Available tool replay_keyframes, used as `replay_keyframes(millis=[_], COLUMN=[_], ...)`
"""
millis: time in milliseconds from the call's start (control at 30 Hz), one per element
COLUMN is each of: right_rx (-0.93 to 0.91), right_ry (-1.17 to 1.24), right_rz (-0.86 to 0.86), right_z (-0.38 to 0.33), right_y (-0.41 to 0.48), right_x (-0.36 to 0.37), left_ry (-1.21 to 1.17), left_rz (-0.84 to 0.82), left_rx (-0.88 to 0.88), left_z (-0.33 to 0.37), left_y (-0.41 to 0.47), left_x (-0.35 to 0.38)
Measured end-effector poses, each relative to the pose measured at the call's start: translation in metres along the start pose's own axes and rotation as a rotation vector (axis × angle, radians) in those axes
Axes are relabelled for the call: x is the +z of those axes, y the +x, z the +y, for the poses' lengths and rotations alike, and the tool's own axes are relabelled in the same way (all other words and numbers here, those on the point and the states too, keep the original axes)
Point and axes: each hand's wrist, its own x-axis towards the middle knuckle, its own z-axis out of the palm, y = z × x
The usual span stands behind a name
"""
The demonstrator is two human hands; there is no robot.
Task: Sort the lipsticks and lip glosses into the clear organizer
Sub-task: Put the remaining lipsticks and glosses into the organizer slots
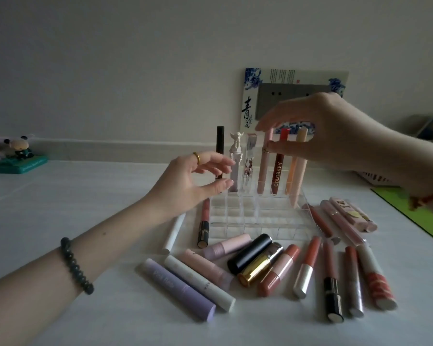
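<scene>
The clear organizer (258, 216) stands mid-table. Its back row holds several upright tubes: a black one (220, 141), a white angel-topped one (236, 151), a clear one (249, 166), a pink one (263, 176), a dark red COLORKEY gloss (278, 173) and a peach one (296, 171). My left hand (193, 183) hovers at the organizer's left back corner, its relaxed fingers and thumb apart in front of the black tube and holding nothing. My right hand (323, 131) reaches over the tube tops with straight fingers, the thumb tip touching the pink tube.
Several lipsticks and glosses lie loose around the organizer, among them a purple tube (175, 289), a black-and-gold lipstick (254, 258) and glosses at the right (348, 221). A decorated card (250, 101) leans on the wall. A figurine (18, 156) sits far left, a green mat (415, 211) right.
</scene>
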Motion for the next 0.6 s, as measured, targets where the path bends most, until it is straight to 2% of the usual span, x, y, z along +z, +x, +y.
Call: replay_keyframes(millis=[200, 333, 467, 600], right_rx=[0.029, 0.109, 0.177, 0.187], right_ry=[0.008, 0.038, 0.049, 0.081], right_rz=[-0.120, -0.174, -0.198, -0.237], right_z=[0.014, 0.030, 0.043, 0.046], right_y=[-0.058, -0.087, -0.109, -0.123], right_x=[0.006, 0.017, 0.026, 0.039], left_ry=[0.025, 0.093, 0.181, 0.244], left_rz=[-0.295, -0.488, -0.595, -0.691], left_rx=[0.033, 0.166, 0.345, 0.448], left_z=[0.033, 0.049, 0.059, 0.064], left_y=[-0.019, -0.027, -0.032, -0.035], left_x=[0.042, 0.070, 0.088, 0.096])
